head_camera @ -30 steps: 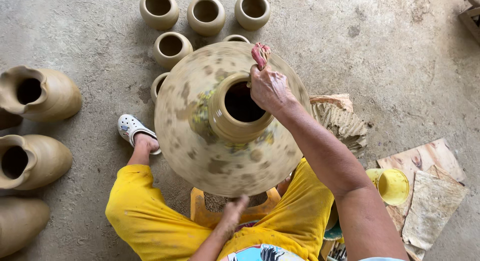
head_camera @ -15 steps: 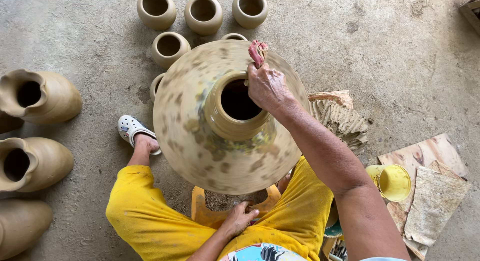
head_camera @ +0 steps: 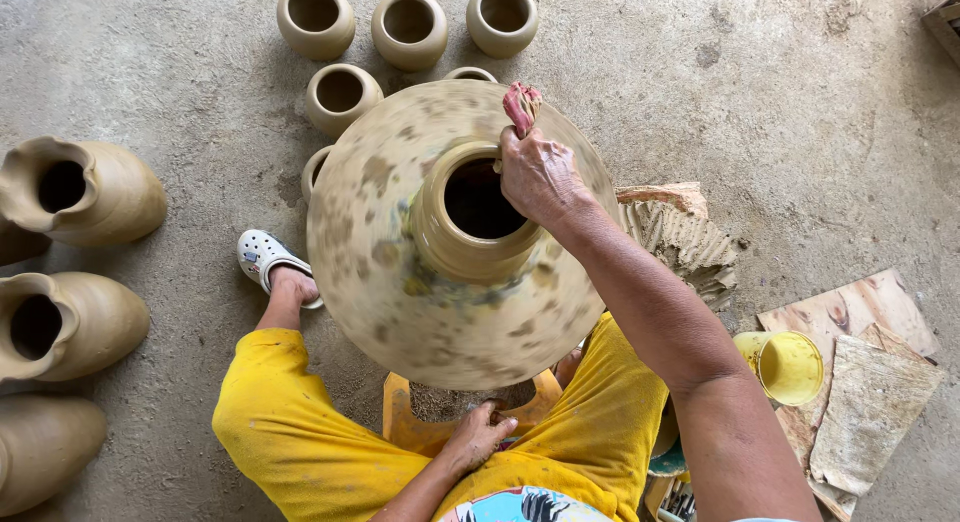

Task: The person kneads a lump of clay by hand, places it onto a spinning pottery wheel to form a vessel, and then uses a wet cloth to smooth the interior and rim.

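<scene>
A big round clay pot [head_camera: 400, 282] fills the middle of the view, blurred as it spins, with a dark open mouth [head_camera: 478, 200]. My right hand [head_camera: 540, 172] rests on the far rim of the neck, shut on a pink wet rag [head_camera: 520, 104] pressed to the clay. My left hand [head_camera: 480, 434] lies low on my yellow trousers [head_camera: 290, 442], just under the pot's near edge, holding nothing, fingers loosely apart. The pot's base is hidden beneath its wide shoulder.
Several small clay pots [head_camera: 410, 27] stand on the concrete floor beyond. Three larger jugs [head_camera: 85, 192] lie at the left. A yellow cup [head_camera: 785, 364] and wooden boards [head_camera: 870, 402] sit at the right. My foot in a white clog [head_camera: 262, 257] is at the left.
The pot keeps turning. My right hand with the rag stays on the rim. My left hand has shifted slightly on my lap below the pot.
</scene>
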